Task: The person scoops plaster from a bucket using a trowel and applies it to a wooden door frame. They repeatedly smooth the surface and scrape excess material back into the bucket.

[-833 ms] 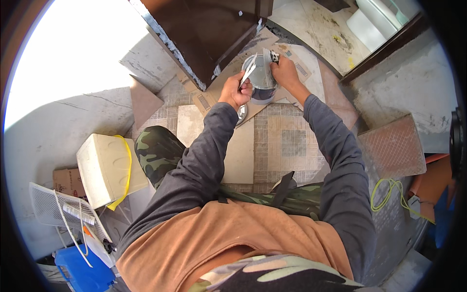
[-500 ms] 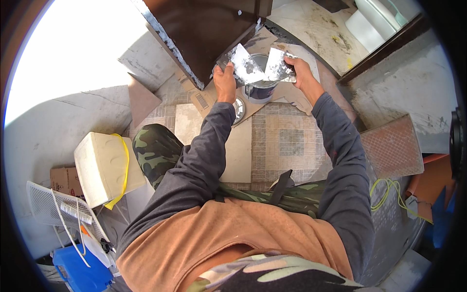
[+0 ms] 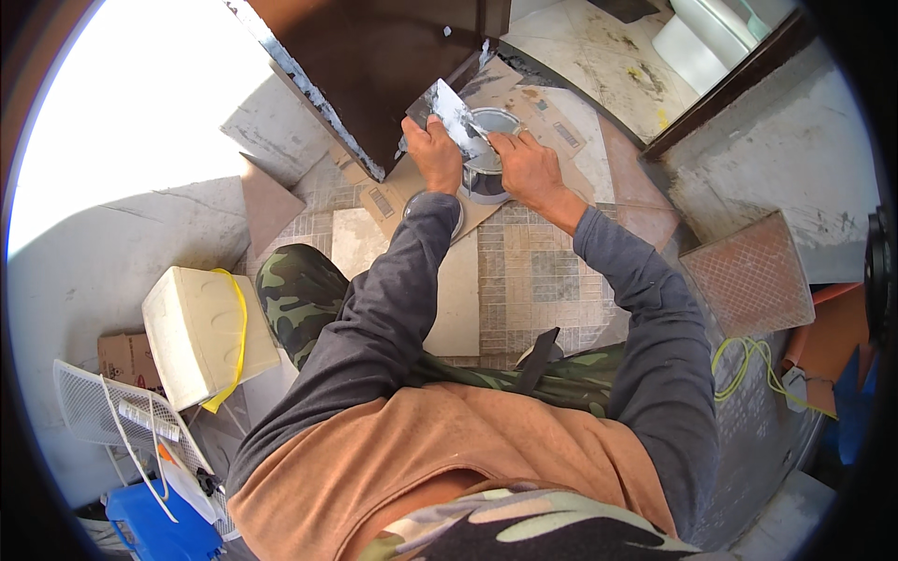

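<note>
The bucket point(image 3: 484, 184) stands upright on flattened cardboard point(image 3: 482, 215) beyond the knees, open at the top, with grey residue on its inner wall; call it the clock's centre, with twelve directly away from the person. At ten to eleven o'clock, overlapping its near-left rim from this view, a flat metal plate point(image 3: 449, 112) is smeared with white paste. The left hand point(image 3: 434, 154), at nine, is closed around the plate's near end. The right hand point(image 3: 533, 178), at four, grips a second blade point(image 3: 482, 134), seen nearly edge-on, its end against or just beside the smeared face; actual contact is hard to tell.

The step in hand looks like scraping or gathering paste between the two tools above the bucket. As I judge it, the next move calls for a steady left plate and a low, even angle on the right blade, so that the paste collects along one edge and anything loose drops inside the rim.

Farther out, a round lid point(image 3: 456, 221) lies at seven, partly hidden by the left wrist. A brown door panel point(image 3: 374, 70) fills ten to eleven, whitish patches along its edge. A ridged reddish tile point(image 3: 753, 271) leans at four, and a cream box point(image 3: 192, 337) sits at eight.
</note>
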Motion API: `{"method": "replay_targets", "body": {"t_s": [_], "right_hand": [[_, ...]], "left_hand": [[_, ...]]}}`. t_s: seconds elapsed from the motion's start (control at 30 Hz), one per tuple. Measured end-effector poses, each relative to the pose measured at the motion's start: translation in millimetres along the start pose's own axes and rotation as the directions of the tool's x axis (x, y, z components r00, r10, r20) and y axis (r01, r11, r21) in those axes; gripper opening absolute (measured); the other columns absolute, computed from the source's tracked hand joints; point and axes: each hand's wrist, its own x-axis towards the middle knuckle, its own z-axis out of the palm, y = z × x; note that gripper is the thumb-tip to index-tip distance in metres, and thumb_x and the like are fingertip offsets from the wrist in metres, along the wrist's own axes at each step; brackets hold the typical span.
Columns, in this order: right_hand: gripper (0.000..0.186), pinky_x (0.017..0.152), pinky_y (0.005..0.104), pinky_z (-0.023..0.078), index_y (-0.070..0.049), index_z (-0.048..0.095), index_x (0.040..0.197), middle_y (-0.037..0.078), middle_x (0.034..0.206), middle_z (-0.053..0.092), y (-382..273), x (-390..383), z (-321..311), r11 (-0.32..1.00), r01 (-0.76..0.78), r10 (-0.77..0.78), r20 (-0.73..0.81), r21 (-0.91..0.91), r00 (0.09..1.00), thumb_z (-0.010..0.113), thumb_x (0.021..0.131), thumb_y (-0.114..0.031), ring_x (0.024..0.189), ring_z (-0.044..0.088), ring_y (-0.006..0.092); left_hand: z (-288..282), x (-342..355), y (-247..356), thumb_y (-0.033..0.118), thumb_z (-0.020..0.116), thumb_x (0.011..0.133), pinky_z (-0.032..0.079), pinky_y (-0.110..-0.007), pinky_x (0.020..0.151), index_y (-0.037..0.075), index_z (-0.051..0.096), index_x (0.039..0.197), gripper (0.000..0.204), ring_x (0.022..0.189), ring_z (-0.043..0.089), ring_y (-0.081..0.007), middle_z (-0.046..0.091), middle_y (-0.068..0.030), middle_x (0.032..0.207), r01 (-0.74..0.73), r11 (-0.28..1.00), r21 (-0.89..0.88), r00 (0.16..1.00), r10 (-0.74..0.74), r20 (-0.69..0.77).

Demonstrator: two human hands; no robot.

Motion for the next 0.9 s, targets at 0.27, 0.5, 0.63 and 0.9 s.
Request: {"method": "replay_targets", "body": {"t_s": [0.27, 0.5, 0.63, 0.9], "right_hand": [[0.024, 0.064, 0.0380, 0.058, -0.004, 0.063, 0.106, 0.009, 0.093, 0.070, 6, 2, -6, 1.000, 0.005, -0.004, 0.038, -0.021, 0.999, 0.061, 0.082, -0.010, 0.086, 0.067, 0.0267], [0.029, 0.066, 0.0381, 0.058, -0.004, 0.066, 0.110, 0.011, 0.093, 0.071, 5, 1, -4, 0.991, -0.117, 0.118, 0.006, -0.069, 0.993, 0.059, 0.082, -0.006, 0.083, 0.067, 0.0272], [0.032, 0.069, 0.0395, 0.058, -0.004, 0.066, 0.114, 0.015, 0.096, 0.072, 17, 0, 4, 0.998, 0.042, -0.040, -0.032, 0.055, 0.999, 0.060, 0.082, -0.007, 0.085, 0.067, 0.0294], [0.020, 0.076, 0.0402, 0.059, -0.002, 0.065, 0.114, 0.013, 0.101, 0.072, 82, 16, 21, 0.585, -0.691, 0.738, 0.073, 0.425, 0.671, 0.057, 0.098, -0.012, 0.085, 0.070, 0.0254]], "left_hand": [[3, 4, -8, 0.012, 0.053, 0.095, 0.045, -0.045, 0.077, -0.008, 0.046, 0.102, 0.023, 0.079, 0.058, -0.0354, 0.059, -0.0241, 0.089, -0.042, 0.985, 0.170, 0.999, 0.047, -0.025], [-1, 8, -6, 0.010, 0.052, 0.096, 0.045, -0.042, 0.075, -0.008, 0.046, 0.101, 0.020, 0.078, 0.057, -0.0280, 0.059, -0.0207, 0.088, 0.113, 0.993, 0.034, 0.986, -0.116, 0.120], [-5, 10, -9, 0.010, 0.053, 0.095, 0.045, -0.040, 0.075, -0.007, 0.049, 0.101, 0.019, 0.080, 0.057, -0.0270, 0.060, -0.0195, 0.089, -0.005, 0.999, 0.044, 0.980, -0.004, 0.201], [-24, 4, -4, 0.012, 0.057, 0.094, 0.048, -0.037, 0.072, -0.005, 0.050, 0.100, 0.020, 0.076, 0.057, -0.0198, 0.060, -0.0116, 0.086, 0.108, 0.994, 0.007, 0.994, -0.108, -0.007]]}}
